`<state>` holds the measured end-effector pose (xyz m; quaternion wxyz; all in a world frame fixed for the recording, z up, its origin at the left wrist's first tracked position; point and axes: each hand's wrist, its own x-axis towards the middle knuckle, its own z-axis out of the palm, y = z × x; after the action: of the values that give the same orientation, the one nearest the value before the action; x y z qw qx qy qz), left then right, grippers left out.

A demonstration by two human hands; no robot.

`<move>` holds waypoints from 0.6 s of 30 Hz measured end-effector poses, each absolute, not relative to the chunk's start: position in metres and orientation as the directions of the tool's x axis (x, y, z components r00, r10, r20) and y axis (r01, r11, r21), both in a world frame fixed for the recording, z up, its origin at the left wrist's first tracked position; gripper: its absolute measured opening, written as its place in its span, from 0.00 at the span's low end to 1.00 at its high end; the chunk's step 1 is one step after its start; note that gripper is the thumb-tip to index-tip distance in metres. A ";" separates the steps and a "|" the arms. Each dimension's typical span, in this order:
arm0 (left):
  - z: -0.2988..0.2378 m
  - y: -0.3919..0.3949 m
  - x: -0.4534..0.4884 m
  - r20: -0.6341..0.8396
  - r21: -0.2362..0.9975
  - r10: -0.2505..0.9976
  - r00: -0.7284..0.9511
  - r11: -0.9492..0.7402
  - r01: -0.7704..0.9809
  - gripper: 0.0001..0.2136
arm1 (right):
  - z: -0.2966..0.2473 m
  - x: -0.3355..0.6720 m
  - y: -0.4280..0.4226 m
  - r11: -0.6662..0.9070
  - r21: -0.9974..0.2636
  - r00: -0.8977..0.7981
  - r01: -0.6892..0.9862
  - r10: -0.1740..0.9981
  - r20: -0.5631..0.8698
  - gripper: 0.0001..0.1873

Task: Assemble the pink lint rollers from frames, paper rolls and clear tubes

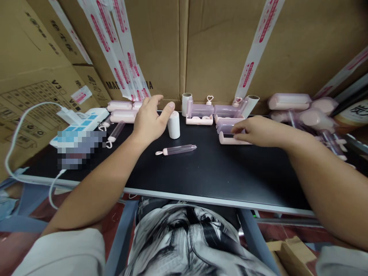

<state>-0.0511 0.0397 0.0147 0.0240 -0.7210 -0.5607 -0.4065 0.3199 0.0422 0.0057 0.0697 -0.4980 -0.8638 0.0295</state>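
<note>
My left hand (151,119) reaches over the black table (184,172), its thumb touching the top of a small white roll (174,125) that stands upright; the fingers are spread and hold nothing. My right hand (254,131) rests flat on a pink case (230,138) lying on the table, fingers pressing its top. A clear pink handle (176,150) lies loose between the two hands.
Open pink cases (199,114) and two white tubes (186,102) line the back edge against cardboard boxes. More pink cases (122,111) lie at the left beside a power strip (83,120). A pile of pink parts (304,107) sits at the right.
</note>
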 end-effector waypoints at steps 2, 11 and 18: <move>0.015 0.035 -0.049 0.668 0.404 0.743 0.049 -0.416 0.815 0.28 | 0.007 0.325 0.047 0.466 -0.080 -0.446 0.881 0.876 0.183 0.16; 0.013 0.004 -0.029 0.667 0.238 0.509 0.544 -0.837 0.493 0.13 | -0.005 0.346 0.076 0.464 -0.027 -0.439 0.885 0.853 0.284 0.22; 0.010 0.013 -0.030 0.824 0.329 0.471 0.314 -0.850 0.411 0.11 | -0.010 0.337 0.074 0.467 -0.046 -0.444 0.883 0.862 0.246 0.24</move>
<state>-0.0303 0.0125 0.0097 -0.0289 -0.8100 -0.2723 -0.5187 0.3375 0.0741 -0.0101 0.1180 -0.5141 -0.8484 -0.0445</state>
